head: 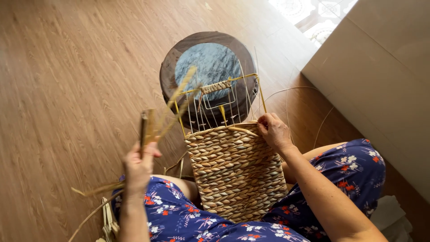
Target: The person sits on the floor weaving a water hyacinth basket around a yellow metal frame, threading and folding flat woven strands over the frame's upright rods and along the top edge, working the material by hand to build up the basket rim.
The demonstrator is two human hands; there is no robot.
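Head view: our right hand (274, 131) pinches the woven basket's (235, 172) rim, bracing it on our lap. Our left hand (139, 166) clamps a fiber strand (144, 127), drawing it taut.

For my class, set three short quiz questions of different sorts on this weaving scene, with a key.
1. True or false: the right hand rests on the top edge of the woven basket.
2. Multiple choice: what does the left hand grip? A) scissors B) a straw strand C) a cup
3. Fill in: beyond the basket, on the wooden floor, stands a round ____ with a grey stone top.

Key: 1 true; 2 B; 3 stool
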